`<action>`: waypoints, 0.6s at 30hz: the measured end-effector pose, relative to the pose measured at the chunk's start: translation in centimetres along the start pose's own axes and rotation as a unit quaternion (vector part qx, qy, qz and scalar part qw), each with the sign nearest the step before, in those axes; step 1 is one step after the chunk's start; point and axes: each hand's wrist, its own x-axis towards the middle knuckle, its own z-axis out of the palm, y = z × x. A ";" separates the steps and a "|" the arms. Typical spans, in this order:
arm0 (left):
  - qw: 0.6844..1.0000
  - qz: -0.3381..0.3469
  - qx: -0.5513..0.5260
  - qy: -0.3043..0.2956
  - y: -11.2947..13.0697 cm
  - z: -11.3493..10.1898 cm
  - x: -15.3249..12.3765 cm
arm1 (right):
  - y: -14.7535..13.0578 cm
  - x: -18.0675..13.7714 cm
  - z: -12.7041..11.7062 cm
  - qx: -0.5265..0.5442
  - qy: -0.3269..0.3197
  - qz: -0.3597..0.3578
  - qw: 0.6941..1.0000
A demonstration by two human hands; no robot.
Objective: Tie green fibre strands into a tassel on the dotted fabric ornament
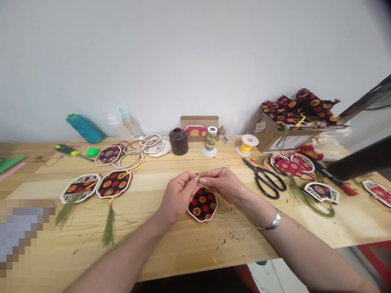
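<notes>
Near the table's middle, my left hand (181,189) and my right hand (220,183) meet fingertip to fingertip. Both are closed in a pinch on a small bit of yellowish-green thread (200,174), mostly covered by the fingers. Just below them a lobed ornament (203,205) lies flat on the wood, black floral cloth inside a pale frame. Its upper edge is hidden by my hands. A silver bracelet (275,219) circles my right wrist. Black-handled scissors (269,179) rest with blades apart to the right of my right hand.
Tasselled ornaments (114,184) lie left, and more (295,165) lie right. At the back stand a black thread spool (179,142), a gold-green spool (211,140), a yellow spool (249,144) and a cardboard box (269,132) piled with cloth. A screwdriver (69,150) lies at left.
</notes>
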 end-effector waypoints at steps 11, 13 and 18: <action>1.000 0.007 0.023 0.000 0.1 -0.1 -0.1 | 0.7 0.2 0.3 0.058 0.015 -0.004 0.998; 1.000 0.004 0.024 -0.002 0.1 -0.1 -0.1 | 0.7 0.3 0.2 0.062 0.028 0.002 0.998; 1.000 -0.004 0.009 -0.018 -0.1 -0.2 -0.1 | 0.9 0.5 0.1 0.071 0.043 0.002 0.997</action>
